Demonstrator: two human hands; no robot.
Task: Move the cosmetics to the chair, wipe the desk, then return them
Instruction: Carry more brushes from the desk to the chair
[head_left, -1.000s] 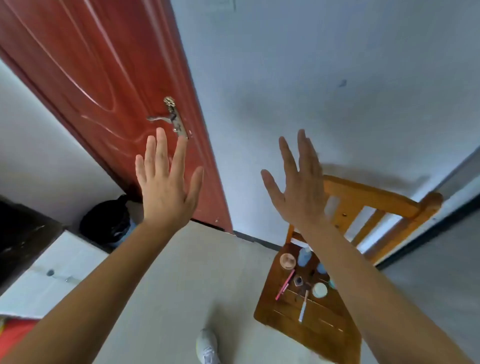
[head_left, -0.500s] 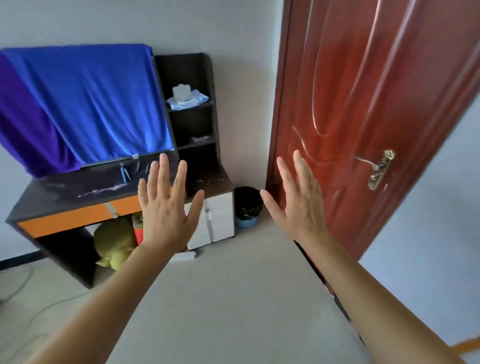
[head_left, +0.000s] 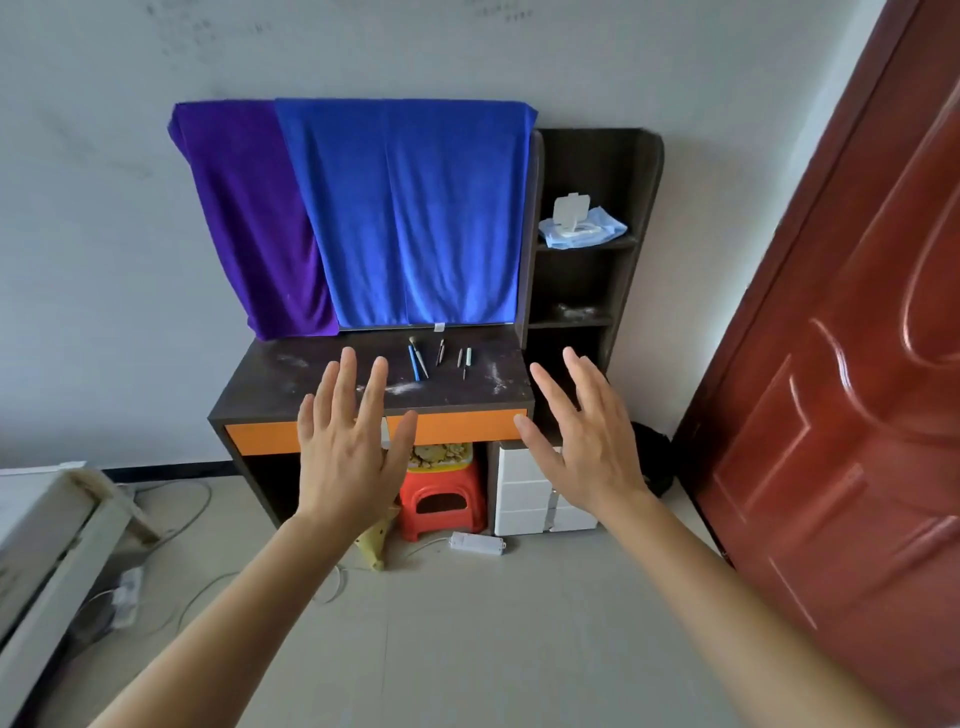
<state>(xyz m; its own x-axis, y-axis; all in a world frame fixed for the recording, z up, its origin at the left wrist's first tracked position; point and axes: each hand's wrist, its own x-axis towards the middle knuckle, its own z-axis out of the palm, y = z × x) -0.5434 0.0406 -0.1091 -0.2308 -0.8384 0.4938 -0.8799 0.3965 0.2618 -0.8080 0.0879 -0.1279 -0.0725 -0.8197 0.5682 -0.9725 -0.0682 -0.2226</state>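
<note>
Facing the dark desk (head_left: 291, 384) from a few steps back, I judge the job only partly done: the chair is out of my view, so I cannot tell what already sits on it, but the desktop is not clear yet. Blue and purple towels (head_left: 405, 208) hang over whatever stands at its back, and a tall shelf unit (head_left: 587, 280) rises on its right side with a pack of wet wipes (head_left: 579, 226) on one shelf, which looks like my likely wiping material. White dust smears mark the top, so no wiping shows so far. My left hand (head_left: 350, 457) is spread flat, fingers apart, gripping nothing; my right hand (head_left: 587, 452) is the same, open and empty, both raised in front of the desk edge without touching it. Smallest of all, a few slim cosmetics remain near the back of the desktop: makeup brushes (head_left: 418, 358) and short pencils (head_left: 464, 358), lying close together. Those need carrying over first, then the wipe, then the return.
</note>
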